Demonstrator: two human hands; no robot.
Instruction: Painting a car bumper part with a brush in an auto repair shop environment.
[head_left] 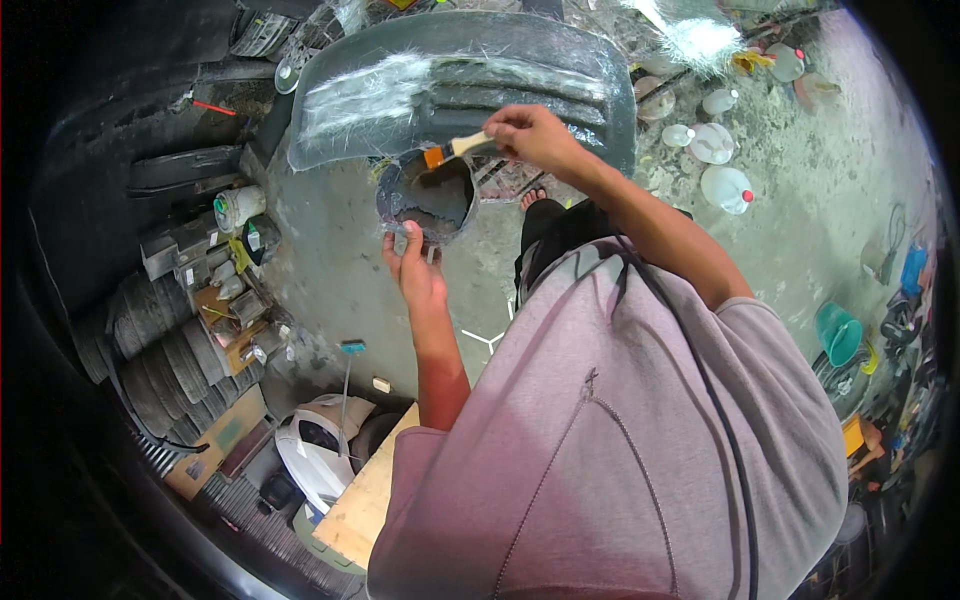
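My right hand (530, 135) grips a paintbrush (462, 144) by its pale handle, with the orange-banded head inside the mouth of a dark, crusted container (430, 200). My left hand (415, 260) holds that container from below and its near side, thumb at the rim. Just beyond both hands is a large curved grey panel (515, 70) with ridged slots and whitish fibre strands on its glossy surface. The brush tip is partly hidden in the container's shadow.
Plastic jugs (725, 188) stand on the concrete floor (800, 230) at right, near a teal bucket (836, 330). At left are clutter and stacked grey parts (170, 350). A plywood board (350, 515), a white shell (305, 450) and a broom (350, 348) lie toward the lower left.
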